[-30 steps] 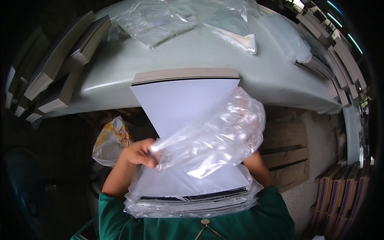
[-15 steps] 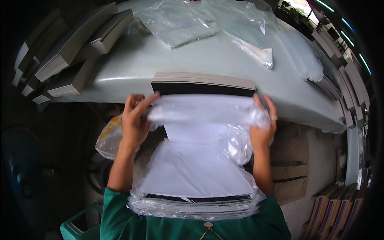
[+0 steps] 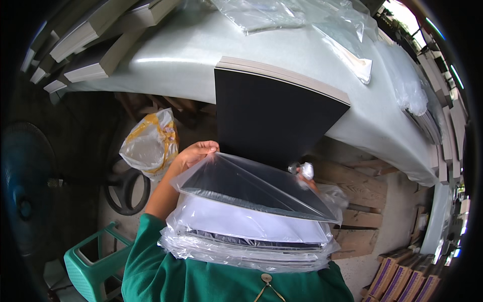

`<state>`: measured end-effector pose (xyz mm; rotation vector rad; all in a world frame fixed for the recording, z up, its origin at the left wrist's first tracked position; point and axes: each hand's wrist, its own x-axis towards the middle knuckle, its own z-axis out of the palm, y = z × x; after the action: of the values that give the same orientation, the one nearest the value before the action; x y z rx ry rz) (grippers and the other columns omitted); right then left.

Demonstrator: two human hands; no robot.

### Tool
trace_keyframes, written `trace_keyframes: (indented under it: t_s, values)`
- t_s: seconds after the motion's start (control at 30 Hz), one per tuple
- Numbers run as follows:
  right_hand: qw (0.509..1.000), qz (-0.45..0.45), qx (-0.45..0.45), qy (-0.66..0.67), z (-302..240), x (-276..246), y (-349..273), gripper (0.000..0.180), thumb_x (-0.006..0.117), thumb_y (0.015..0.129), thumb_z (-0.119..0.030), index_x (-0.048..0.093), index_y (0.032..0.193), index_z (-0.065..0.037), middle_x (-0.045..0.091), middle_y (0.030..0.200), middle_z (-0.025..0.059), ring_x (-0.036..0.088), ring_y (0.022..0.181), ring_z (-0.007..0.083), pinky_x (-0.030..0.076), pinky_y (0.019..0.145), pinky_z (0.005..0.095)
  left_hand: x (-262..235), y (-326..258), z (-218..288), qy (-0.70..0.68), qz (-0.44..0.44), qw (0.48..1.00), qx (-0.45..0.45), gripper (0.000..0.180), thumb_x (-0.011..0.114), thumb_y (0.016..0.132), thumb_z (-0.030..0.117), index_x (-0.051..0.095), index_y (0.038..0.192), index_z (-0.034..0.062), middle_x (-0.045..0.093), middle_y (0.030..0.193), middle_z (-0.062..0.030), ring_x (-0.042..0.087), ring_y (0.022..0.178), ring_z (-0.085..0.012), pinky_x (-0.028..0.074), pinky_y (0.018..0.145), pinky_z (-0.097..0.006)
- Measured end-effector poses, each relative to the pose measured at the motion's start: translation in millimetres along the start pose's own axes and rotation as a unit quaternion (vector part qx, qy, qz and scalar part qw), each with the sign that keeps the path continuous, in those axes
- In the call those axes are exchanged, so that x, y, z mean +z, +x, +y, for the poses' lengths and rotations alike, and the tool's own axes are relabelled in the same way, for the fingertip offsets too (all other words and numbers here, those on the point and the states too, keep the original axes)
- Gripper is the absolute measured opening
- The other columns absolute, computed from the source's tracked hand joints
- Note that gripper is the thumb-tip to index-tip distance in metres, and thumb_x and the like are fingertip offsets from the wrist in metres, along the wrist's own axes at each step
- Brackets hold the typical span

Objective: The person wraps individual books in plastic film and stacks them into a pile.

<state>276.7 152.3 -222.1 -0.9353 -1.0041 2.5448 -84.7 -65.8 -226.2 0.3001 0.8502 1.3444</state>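
Observation:
A large black-covered stack of pale boards or pages [image 3: 276, 113] leans against the table edge in front of me, its lower end hidden behind clear plastic. My left hand [image 3: 195, 153] pinches the upper left corner of a clear plastic bag [image 3: 241, 168], which spreads over a black sheet or cover. At the bag's right side, my right hand [image 3: 308, 185] is closed on crumpled plastic [image 3: 304, 170]; most of its fingers are hidden. On my lap, below the bag, lie a white sheet [image 3: 251, 221] and a pile of plastic-wrapped sheets [image 3: 246, 256].
Thick book blocks [image 3: 90, 60] line the table's left side. Clear bags [image 3: 266, 15] lie on the covered table [image 3: 176, 70]. A plastic bag with yellow tape [image 3: 151, 138], a green stool [image 3: 85, 267] and a fan [image 3: 25, 196] stand left. Wooden pallet boards [image 3: 352, 186] lie right.
Both hands have come down and nearer to me with the plastic. The black face of the stack now shows broadly. White sheeting no longer stretches between the hands, and the view has shifted.

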Motion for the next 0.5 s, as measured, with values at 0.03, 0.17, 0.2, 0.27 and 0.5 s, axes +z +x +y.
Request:
trace_keyframes:
  t_s: [0.03,0.17,0.2,0.27,0.5]
  values:
    - [0.999,0.034,0.007,-0.004,8,3,10,0.025,0.053,0.084,-0.018,0.048,0.108,-0.011,0.056,0.081,0.0027,0.055,0.065,0.008,0.044,0.058,0.0201,-18,12,-12,-0.016,-0.009,1.0,0.008,0.012,0.06,0.079,0.01,0.056,0.09,0.0059,0.058,0.078,0.0001,0.057,0.069,-0.0101,0.047,0.066,-0.023]
    - [0.993,0.094,0.06,-0.045,18,-12,37,0.017,0.054,0.084,-0.022,0.054,0.097,-0.01,0.056,0.075,-0.0002,0.053,0.06,0.0067,0.042,0.054,0.0202,-37,31,-30,-0.103,-0.02,0.994,0.033,0.011,0.06,0.079,0.009,0.055,0.089,0.0085,0.056,0.074,0.0025,0.056,0.069,-0.0091,0.047,0.065,-0.024]
    - [0.994,0.068,0.071,-0.041,21,-21,43,0.016,0.055,0.084,-0.021,0.055,0.095,-0.009,0.055,0.073,-0.0006,0.051,0.058,0.0061,0.041,0.052,0.02,-43,34,-34,-0.111,-0.01,0.993,0.022,0.01,0.059,0.079,0.01,0.055,0.088,0.0085,0.056,0.073,0.0024,0.056,0.069,-0.0089,0.047,0.065,-0.024]
    - [0.995,0.02,0.093,-0.035,21,-33,49,0.015,0.055,0.084,-0.02,0.055,0.092,-0.008,0.054,0.068,-0.0015,0.049,0.054,0.0049,0.039,0.049,0.0194,-52,39,-39,-0.132,0.009,0.991,-0.003,0.009,0.059,0.08,0.011,0.055,0.088,0.0086,0.055,0.071,0.0022,0.055,0.068,-0.0086,0.046,0.064,-0.023]
    - [0.915,0.189,-0.314,-0.172,-54,1,20,0.014,0.055,0.083,-0.013,0.054,0.091,-0.003,0.049,0.062,-0.0021,0.039,0.046,0.0016,0.03,0.04,0.0173,-35,38,16,0.457,0.134,0.875,-0.084,0.015,0.06,0.08,0.022,0.059,0.082,0.0073,0.052,0.066,0.0027,0.045,0.058,-0.0051,0.038,0.052,-0.018]
